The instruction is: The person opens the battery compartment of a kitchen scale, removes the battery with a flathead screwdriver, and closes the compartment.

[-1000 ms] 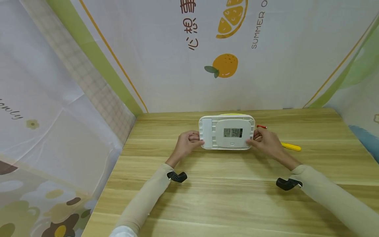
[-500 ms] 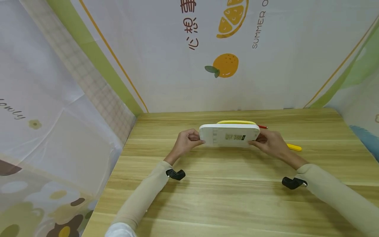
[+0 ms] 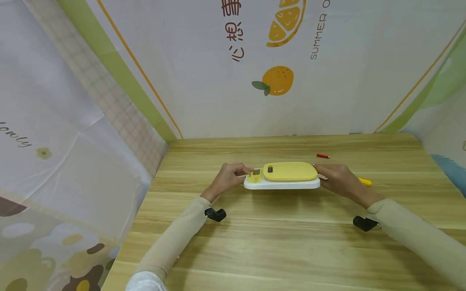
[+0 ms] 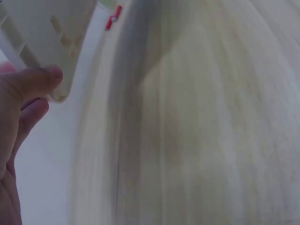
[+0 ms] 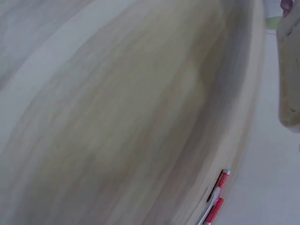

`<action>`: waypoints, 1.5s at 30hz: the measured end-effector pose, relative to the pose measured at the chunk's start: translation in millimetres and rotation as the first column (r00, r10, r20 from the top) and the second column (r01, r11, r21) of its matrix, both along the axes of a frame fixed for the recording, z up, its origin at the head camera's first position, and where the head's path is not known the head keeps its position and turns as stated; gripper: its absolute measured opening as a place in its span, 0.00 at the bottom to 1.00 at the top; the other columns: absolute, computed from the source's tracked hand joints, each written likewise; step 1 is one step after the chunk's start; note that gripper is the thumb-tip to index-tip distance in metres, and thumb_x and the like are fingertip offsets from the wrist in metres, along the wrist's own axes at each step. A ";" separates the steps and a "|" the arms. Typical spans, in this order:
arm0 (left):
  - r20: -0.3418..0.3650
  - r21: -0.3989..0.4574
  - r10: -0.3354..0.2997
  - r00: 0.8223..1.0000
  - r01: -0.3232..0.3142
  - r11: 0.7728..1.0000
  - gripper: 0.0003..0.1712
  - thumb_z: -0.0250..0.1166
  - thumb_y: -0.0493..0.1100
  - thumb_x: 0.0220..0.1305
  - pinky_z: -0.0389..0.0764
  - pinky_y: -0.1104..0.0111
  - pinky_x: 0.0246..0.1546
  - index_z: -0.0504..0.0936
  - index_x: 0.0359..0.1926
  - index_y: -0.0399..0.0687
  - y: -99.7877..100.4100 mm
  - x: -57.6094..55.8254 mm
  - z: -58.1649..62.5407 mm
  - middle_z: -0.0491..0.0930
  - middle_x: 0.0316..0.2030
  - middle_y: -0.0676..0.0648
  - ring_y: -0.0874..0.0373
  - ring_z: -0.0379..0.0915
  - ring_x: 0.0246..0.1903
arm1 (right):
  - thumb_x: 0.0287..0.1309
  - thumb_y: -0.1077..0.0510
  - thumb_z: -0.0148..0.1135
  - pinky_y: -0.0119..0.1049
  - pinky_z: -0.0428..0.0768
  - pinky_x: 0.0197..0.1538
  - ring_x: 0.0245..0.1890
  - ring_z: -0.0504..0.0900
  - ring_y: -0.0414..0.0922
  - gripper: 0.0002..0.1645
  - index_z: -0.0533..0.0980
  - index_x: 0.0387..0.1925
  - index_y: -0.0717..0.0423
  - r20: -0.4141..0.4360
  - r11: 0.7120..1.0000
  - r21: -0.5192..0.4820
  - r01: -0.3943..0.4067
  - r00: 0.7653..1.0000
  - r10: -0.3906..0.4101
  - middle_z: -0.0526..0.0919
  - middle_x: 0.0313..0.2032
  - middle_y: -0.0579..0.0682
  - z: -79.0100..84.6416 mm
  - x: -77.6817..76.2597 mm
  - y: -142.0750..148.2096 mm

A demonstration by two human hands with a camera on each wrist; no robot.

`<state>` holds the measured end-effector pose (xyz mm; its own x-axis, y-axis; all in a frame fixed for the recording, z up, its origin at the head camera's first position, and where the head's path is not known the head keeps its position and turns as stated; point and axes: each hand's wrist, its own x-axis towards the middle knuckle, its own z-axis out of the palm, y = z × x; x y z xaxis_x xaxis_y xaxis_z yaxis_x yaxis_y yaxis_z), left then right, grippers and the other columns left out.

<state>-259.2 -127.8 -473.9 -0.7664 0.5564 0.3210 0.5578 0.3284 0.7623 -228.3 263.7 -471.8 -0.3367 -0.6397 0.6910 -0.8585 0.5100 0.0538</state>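
Observation:
Between both hands is a kitchen scale (image 3: 284,185) with a white base and a yellow weighing plate, its top now facing up and its shadow on the table below. My left hand (image 3: 227,180) pinches the end beside the small display; in the left wrist view the thumb (image 4: 40,80) lies against the ribbed white underside. My right hand (image 3: 338,178) grips the opposite end, its far fingers hidden by the scale. Only a strip of the scale (image 5: 288,84) shows at the edge of the right wrist view, with a fingertip above it.
Beyond the scale, red batteries (image 3: 323,156) lie on the wooden table (image 3: 276,238); the right wrist view shows two red batteries (image 5: 218,185) with a thin silvery piece by them. A yellow handle (image 3: 365,182) pokes out behind my right hand. Printed cloth (image 3: 204,93) hangs behind the table.
The scale has been turned over toward me: its underside with the label faced the camera, and now the yellow plate and display show. Both hands kept hold; the right moved slightly rightward.

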 end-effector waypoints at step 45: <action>-0.253 -0.479 -0.263 0.931 0.116 0.870 0.18 0.69 0.33 0.65 0.81 0.74 0.60 0.86 0.56 0.39 -0.2 -2.8 -9.6 0.85 0.54 0.43 0.52 0.81 0.57 | 0.84 0.59 0.26 0.45 0.91 0.33 0.37 0.89 0.52 0.31 0.78 0.42 0.66 -0.136 0.954 0.287 -0.089 0.982 0.133 0.88 0.43 0.60 -31.0 1.0 11.9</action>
